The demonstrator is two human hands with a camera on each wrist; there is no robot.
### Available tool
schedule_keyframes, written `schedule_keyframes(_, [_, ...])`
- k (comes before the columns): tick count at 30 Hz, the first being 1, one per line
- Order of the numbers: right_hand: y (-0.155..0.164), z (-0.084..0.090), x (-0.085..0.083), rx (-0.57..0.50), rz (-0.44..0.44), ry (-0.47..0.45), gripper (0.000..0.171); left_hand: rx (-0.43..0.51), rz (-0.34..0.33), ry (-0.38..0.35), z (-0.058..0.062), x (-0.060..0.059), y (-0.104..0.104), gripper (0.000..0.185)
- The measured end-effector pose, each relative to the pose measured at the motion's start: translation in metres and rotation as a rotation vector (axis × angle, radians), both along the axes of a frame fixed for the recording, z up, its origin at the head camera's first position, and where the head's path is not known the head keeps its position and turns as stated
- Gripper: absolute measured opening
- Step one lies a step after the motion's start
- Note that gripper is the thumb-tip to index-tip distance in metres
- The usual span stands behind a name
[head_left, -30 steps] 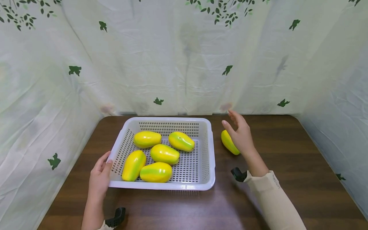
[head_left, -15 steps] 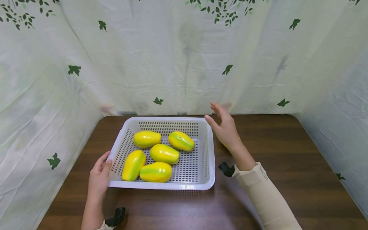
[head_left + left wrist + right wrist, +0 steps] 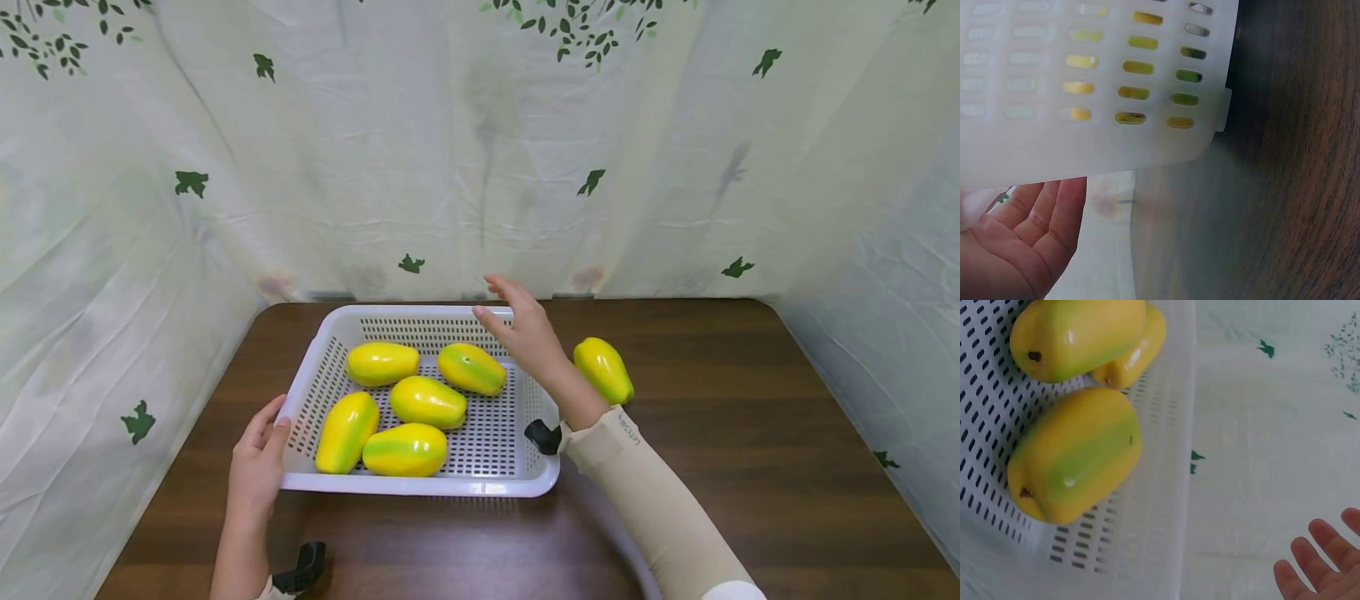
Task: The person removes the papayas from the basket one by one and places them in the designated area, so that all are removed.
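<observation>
Right fingers: the right hand hovered over the far right part of the basket with fingers spread and relaxed, holding nothing; the right wrist view cut it down to a few fingertips at the lower edge.
Left fingers: the left hand lay against the basket's near left corner, fingers straight along the wall; the left wrist view showed only part of the palm under the blurred basket wall, so whether the thumb hooked the rim could not be told.
Nearest papaya: a yellow-green papaya lay in the basket just below the right hand, its long axis running left to right and slightly toward the near side.
Other fruit in basket: four more papayas lay on the slotted floor, each on its side; the near left one pointed away from the person.
Loose papaya: one papaya lay on the bench just right of the basket, its long axis slanting from far left to near right, its near left side perhaps hidden by the forearm.
Hidden: the wrist of the right arm covered part of the basket's right wall.
Surround: a leaf-printed cloth closed in the bench on three sides.
</observation>
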State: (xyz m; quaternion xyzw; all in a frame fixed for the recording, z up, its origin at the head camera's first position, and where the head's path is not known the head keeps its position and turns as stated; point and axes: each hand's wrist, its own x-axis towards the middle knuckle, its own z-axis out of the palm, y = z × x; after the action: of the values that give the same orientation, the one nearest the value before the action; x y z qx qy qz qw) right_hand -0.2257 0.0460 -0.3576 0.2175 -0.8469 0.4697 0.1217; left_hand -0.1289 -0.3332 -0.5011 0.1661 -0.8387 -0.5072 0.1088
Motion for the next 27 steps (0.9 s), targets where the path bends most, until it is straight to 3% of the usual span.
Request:
schedule_keyframes(5, [-0.013, -0.009, -0.006, 0.035, 0.034, -0.085, 0.054, 0.037, 0.0, -0.046, 0.046, 0.015, 0.027, 0.05])
schedule_keyframes(7, [-0.017, -0.015, -0.009, 0.045, 0.046, -0.121, 0.055, 0.05, 0.009, -0.046, 0.055, 0.018, 0.033, 0.05])
schedule_keyframes(15, [-0.028, -0.035, -0.016, 0.079, 0.096, -0.245, 0.055, 0.07, -0.01, -0.03, 0.046, 0.015, 0.027, 0.051])
schedule_keyframes(23, [-0.03, -0.044, -0.019, 0.098, 0.093, -0.349, 0.056, 0.061, -0.016, -0.049, 0.059, 0.019, 0.034, 0.051])
schedule_keyframes(27, [-0.03, -0.048, -0.021, 0.115, 0.105, -0.414, 0.056, 0.047, -0.012, -0.074, 0.072, 0.022, 0.041, 0.051])
